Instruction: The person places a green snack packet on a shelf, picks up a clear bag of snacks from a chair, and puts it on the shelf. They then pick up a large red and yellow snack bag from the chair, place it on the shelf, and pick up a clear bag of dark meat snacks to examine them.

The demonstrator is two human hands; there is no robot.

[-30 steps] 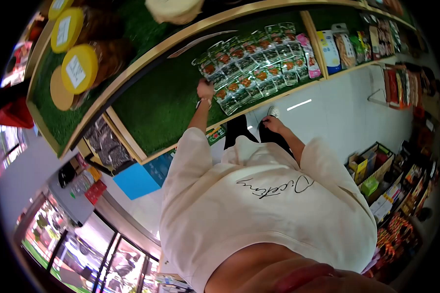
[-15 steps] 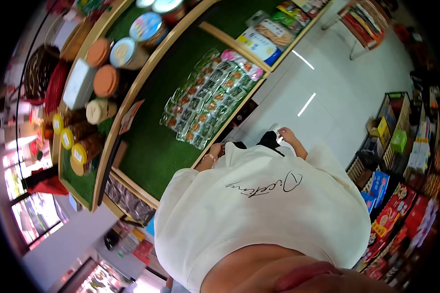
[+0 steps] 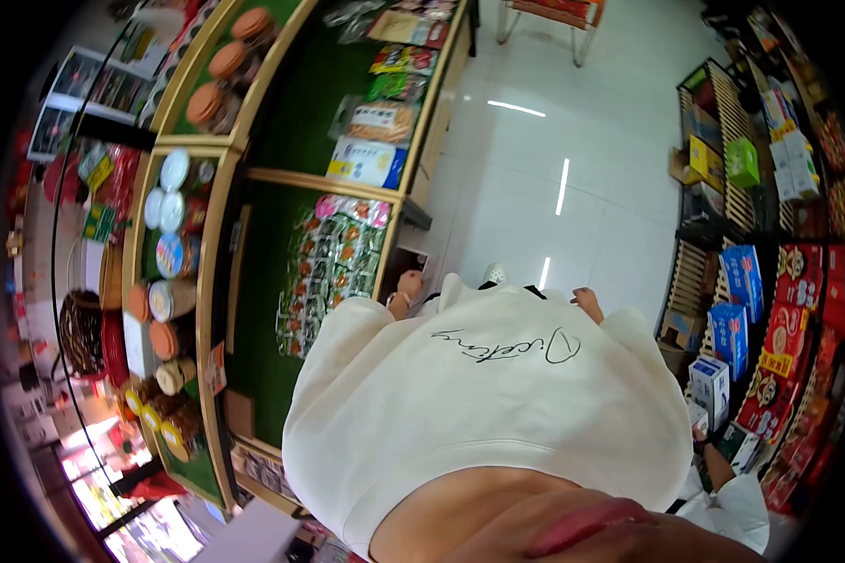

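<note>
My left hand hangs beside the wooden front edge of the display counter, near a row of small clear packets lying on green matting. Its fingers are too small and turned away to read, and I see nothing held in it. On the other side of my body, my right hand hangs over the tiled floor with its fingers loosely apart and nothing visible in them. My white sweatshirt with black script covers much of the view. One light shoe shows below.
Jars with orange lids stand on the raised left shelf. Flat snack bags lie on the counter. At right, slatted racks hold blue boxes and red cartons. Another person's white sleeve shows at lower right.
My view has turned, so the counter now runs more upright at left and the right racks show more. My right hand has dropped back nearer my side. Another person's arm has come into view.
</note>
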